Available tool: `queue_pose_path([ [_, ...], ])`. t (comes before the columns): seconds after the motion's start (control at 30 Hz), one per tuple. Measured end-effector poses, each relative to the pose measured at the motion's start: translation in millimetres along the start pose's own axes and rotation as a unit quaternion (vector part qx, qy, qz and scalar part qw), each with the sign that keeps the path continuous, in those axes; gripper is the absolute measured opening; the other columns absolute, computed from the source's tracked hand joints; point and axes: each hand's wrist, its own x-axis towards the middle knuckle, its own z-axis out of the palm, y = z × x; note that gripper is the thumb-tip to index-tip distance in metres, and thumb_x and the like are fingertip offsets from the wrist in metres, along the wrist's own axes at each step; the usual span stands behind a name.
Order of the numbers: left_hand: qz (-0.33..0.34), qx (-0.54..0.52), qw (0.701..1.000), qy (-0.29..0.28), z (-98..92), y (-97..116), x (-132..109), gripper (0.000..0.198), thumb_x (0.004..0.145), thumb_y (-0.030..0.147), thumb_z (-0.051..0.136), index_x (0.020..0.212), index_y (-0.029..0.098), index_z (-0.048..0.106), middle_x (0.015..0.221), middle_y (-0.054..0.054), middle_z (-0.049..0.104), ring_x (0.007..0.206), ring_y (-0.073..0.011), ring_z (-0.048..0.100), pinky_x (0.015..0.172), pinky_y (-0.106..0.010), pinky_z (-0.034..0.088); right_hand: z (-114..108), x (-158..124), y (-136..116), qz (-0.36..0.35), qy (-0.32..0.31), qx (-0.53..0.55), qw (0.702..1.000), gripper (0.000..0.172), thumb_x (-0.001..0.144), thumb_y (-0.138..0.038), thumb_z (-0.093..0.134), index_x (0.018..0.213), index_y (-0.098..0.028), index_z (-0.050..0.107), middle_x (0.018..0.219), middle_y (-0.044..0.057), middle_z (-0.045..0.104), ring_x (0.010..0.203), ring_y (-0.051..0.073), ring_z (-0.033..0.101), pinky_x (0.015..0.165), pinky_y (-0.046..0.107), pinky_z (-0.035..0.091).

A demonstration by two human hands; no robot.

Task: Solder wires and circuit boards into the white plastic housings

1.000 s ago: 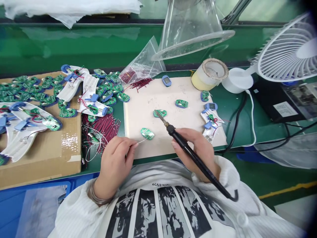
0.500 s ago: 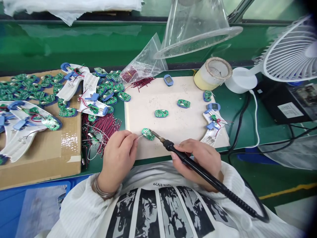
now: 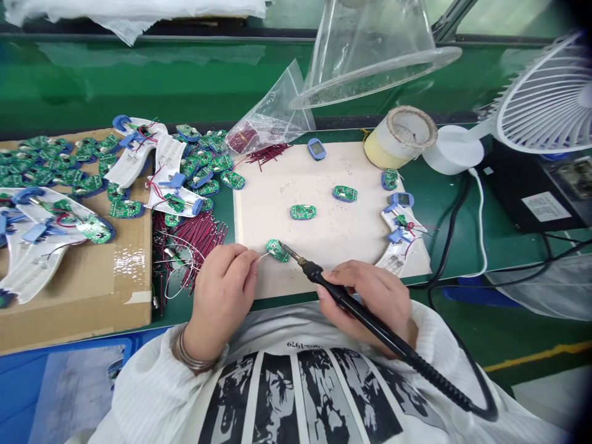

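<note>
My left hand point(image 3: 226, 296) is closed, thumb and forefinger pinching a thin pale solder wire point(image 3: 264, 254). The wire's end reaches the left side of a small green circuit board point(image 3: 278, 251) lying on the pale work sheet. In my right hand point(image 3: 370, 296) is a black soldering iron point(image 3: 354, 303), gripped like a pen. Its metal tip meets the right edge of that same board, or is very close to it. Two more green boards, one in the middle point(image 3: 303, 212) and one farther right point(image 3: 345, 193), lie beyond on the sheet.
Left, a cardboard sheet point(image 3: 92, 296) bears many boards and white plastic housings point(image 3: 55, 246). Dark red wires point(image 3: 203, 240) are heaped beside it. Behind stand a zip bag point(image 3: 277, 111), a tape roll point(image 3: 400, 139) and a fan point(image 3: 546, 98). A clear funnel-shaped hood point(image 3: 370, 68) hangs above.
Both hands hold nearly the same pose, with solder wire and soldering iron still at the board. The whole view has shifted very slightly.
</note>
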Motion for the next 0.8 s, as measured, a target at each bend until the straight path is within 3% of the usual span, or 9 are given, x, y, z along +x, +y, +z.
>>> queue_pose_path([
  [0.27, -0.005, -0.017, 1.0, 0.016, -4.4, -1, -3, 0.008, 0.086, 0.01, 0.063, 0.093, 0.014, 0.062, 0.089, -0.008, 0.063, 0.081, -0.0195, 0.057, 0.073, -0.033, 0.05, -12, 0, 2, -0.016, 0.012, -0.005, 1.0, 0.019, 0.081, -0.011, 0.066, 0.098, -0.018, 0.058, 0.075, 0.001, 0.065, 0.066, 0.015, 0.063, 0.06, 0.025, 0.053],
  [0.37, 0.0, -0.04, 0.999, 0.029, -13.0, -1, -4, 0.011, 0.086, 0.008, 0.061, 0.094, 0.016, 0.061, 0.09, -0.006, 0.061, 0.082, -0.0173, 0.057, 0.073, -0.029, 0.05, -10, 8, 4, -0.007, -0.04, -0.025, 0.999, 0.018, 0.091, -0.017, 0.059, 0.109, -0.019, 0.061, 0.083, 0.003, 0.063, 0.069, 0.014, 0.061, 0.059, 0.023, 0.05],
  [0.47, 0.023, -0.068, 0.997, 0.041, -19.1, -1, -2, 0.015, 0.088, 0.006, 0.056, 0.097, 0.017, 0.06, 0.091, -0.006, 0.059, 0.081, -0.0148, 0.058, 0.071, -0.025, 0.051, 5, 20, 5, -0.037, -0.104, -0.105, 0.988, 0.025, 0.097, -0.021, 0.052, 0.119, -0.026, 0.061, 0.088, 0.004, 0.059, 0.07, 0.015, 0.056, 0.057, 0.023, 0.045],
  [0.63, 0.044, -0.073, 0.994, 0.069, -21.8, -1, 1, 0.013, 0.092, 0.009, 0.051, 0.093, 0.018, 0.06, 0.089, -0.005, 0.06, 0.08, -0.0134, 0.06, 0.071, -0.023, 0.053, 31, 33, 5, -0.105, -0.113, -0.177, 0.972, 0.012, 0.089, -0.017, 0.062, 0.097, -0.025, 0.063, 0.086, 0.003, 0.053, 0.078, 0.019, 0.052, 0.061, 0.025, 0.04],
  [0.8, 0.045, -0.044, 0.993, 0.101, -23.7, -6, -7, 0.013, 0.096, 0.021, 0.05, 0.095, 0.017, 0.062, 0.089, -0.006, 0.068, 0.084, -0.0149, 0.065, 0.078, -0.025, 0.054, 31, 34, 4, -0.117, -0.108, -0.2, 0.967, 0.013, 0.083, -0.016, 0.068, 0.092, -0.025, 0.063, 0.083, 0.002, 0.05, 0.076, 0.019, 0.049, 0.06, 0.027, 0.035],
])
